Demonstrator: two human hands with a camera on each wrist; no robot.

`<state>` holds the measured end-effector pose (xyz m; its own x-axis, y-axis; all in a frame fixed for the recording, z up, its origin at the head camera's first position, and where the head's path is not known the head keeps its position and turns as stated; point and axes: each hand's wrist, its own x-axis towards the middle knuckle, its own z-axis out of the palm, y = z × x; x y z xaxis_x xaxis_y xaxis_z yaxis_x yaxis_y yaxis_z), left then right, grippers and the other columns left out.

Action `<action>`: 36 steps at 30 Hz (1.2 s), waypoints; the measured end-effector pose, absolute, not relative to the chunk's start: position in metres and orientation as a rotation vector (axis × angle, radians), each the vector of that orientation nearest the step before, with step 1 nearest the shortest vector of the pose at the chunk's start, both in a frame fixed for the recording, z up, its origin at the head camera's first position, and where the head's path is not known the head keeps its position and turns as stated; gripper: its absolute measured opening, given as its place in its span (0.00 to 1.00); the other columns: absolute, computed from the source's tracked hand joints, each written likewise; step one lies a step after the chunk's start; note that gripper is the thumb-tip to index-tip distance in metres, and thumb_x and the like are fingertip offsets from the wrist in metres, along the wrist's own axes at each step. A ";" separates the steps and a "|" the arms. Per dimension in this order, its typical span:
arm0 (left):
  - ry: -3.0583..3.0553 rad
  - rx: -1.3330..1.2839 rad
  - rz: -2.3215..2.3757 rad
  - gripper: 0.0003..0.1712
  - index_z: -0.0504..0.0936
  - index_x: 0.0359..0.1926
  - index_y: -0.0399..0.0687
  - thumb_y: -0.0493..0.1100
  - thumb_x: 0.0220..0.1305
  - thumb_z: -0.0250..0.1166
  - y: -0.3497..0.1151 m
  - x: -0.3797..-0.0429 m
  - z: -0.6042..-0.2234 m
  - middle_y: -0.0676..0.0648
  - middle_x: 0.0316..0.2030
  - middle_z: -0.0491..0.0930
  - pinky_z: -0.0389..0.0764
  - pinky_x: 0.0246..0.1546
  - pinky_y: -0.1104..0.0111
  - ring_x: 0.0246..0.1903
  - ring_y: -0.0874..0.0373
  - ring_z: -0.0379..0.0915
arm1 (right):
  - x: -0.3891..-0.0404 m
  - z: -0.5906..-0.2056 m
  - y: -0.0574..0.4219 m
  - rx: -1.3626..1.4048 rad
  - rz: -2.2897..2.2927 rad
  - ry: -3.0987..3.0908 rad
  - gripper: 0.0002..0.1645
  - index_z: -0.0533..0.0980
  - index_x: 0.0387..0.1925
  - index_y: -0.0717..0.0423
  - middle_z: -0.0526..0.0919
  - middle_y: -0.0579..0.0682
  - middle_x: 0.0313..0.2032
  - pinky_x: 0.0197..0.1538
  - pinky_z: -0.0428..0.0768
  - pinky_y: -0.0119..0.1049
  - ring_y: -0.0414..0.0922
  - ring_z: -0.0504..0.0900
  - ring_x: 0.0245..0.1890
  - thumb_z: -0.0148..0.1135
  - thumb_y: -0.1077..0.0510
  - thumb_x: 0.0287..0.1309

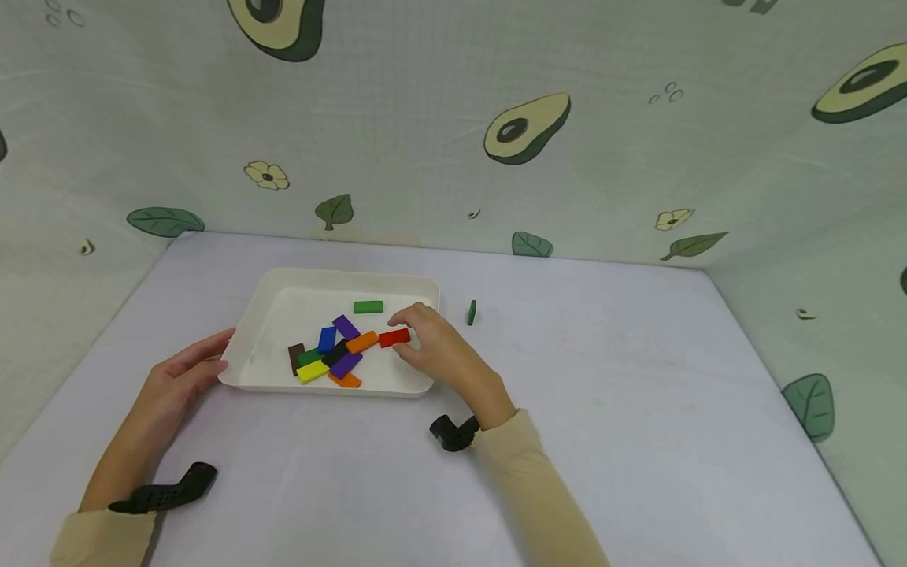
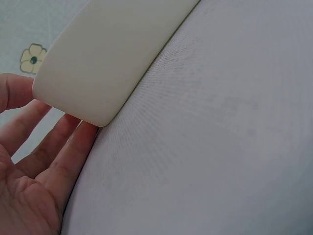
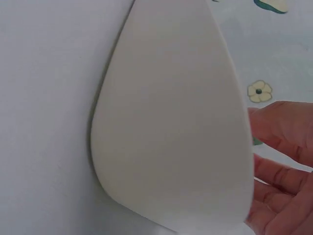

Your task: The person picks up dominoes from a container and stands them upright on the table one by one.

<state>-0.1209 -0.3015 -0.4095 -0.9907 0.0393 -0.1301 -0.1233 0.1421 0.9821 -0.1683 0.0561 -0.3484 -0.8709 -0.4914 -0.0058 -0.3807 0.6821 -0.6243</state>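
A white tray (image 1: 264, 331) holds several small coloured rectangular blocks. My left hand (image 1: 186, 374) touches the outside of its left end. In the left wrist view, the left thumb (image 2: 17, 91) lies near the rim and the other fingers spread lower against the wall. My right hand (image 1: 439, 346) reaches over the tray's right end, with thumb and fingers on either side of a red block (image 1: 394, 338). A gap shows between the index fingertip and that block. Beside the red block is an orange block (image 1: 363, 342). In the right wrist view, the tray wall (image 3: 166, 122) hides the fingertips.
Left of the red block, a loose heap includes a yellow block (image 1: 313, 372), a blue block (image 1: 327, 339) and a brown block (image 1: 294, 359). One green block (image 1: 368, 307) lies farther back in the tray. Another green block (image 1: 472, 313) stands on the white table (image 1: 602, 409), right of the tray.
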 end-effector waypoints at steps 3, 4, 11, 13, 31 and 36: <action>2.280 -0.084 1.970 0.30 0.64 0.67 0.52 0.47 0.66 0.58 -0.302 -0.120 -0.410 0.65 0.62 0.66 0.71 0.43 0.89 0.50 0.84 0.65 | -0.168 -0.352 0.052 -0.721 -0.928 2.708 0.20 0.70 0.54 0.55 0.72 0.49 0.54 0.61 0.71 0.35 0.46 0.71 0.56 0.59 0.57 0.60; 2.275 -0.082 1.977 0.30 0.63 0.67 0.51 0.47 0.66 0.58 -0.302 -0.120 -0.410 0.66 0.62 0.66 0.71 0.44 0.89 0.51 0.84 0.65 | -0.168 -0.354 0.051 -0.724 -0.923 2.703 0.20 0.70 0.54 0.55 0.72 0.50 0.54 0.61 0.71 0.35 0.46 0.71 0.56 0.59 0.57 0.60; 2.235 -0.065 2.036 0.28 0.65 0.66 0.51 0.45 0.66 0.57 -0.303 -0.119 -0.410 0.66 0.61 0.67 0.71 0.43 0.89 0.50 0.83 0.66 | -0.168 -0.363 0.044 -0.812 -0.782 2.761 0.21 0.70 0.55 0.54 0.72 0.50 0.54 0.62 0.70 0.33 0.44 0.69 0.55 0.59 0.55 0.60; 2.254 -0.081 2.015 0.28 0.65 0.66 0.52 0.46 0.66 0.58 -0.303 -0.118 -0.410 0.67 0.60 0.67 0.71 0.43 0.89 0.50 0.83 0.66 | -0.169 -0.365 0.043 -0.816 -0.745 2.792 0.22 0.71 0.55 0.53 0.72 0.49 0.54 0.62 0.70 0.33 0.43 0.70 0.55 0.60 0.54 0.60; 2.253 -0.046 2.020 0.29 0.64 0.67 0.49 0.45 0.66 0.57 -0.303 -0.119 -0.410 0.66 0.60 0.67 0.70 0.44 0.89 0.51 0.83 0.65 | -0.169 -0.367 0.038 -0.759 -0.486 2.883 0.27 0.71 0.58 0.51 0.76 0.47 0.55 0.61 0.70 0.36 0.44 0.73 0.53 0.63 0.54 0.56; 2.217 0.000 2.075 0.28 0.65 0.66 0.50 0.42 0.66 0.57 -0.304 -0.120 -0.412 0.66 0.59 0.68 0.71 0.44 0.89 0.50 0.83 0.66 | -0.169 -0.369 0.036 -0.796 -0.409 2.913 0.25 0.73 0.57 0.50 0.77 0.47 0.51 0.58 0.71 0.36 0.44 0.73 0.49 0.63 0.53 0.56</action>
<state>-0.1201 -0.3041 -0.4123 -0.9945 0.0717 -0.0765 -0.0716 0.0690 0.9950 -0.1688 0.0355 -0.3695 -0.8594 -0.5110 -0.0193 -0.4859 0.8278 -0.2806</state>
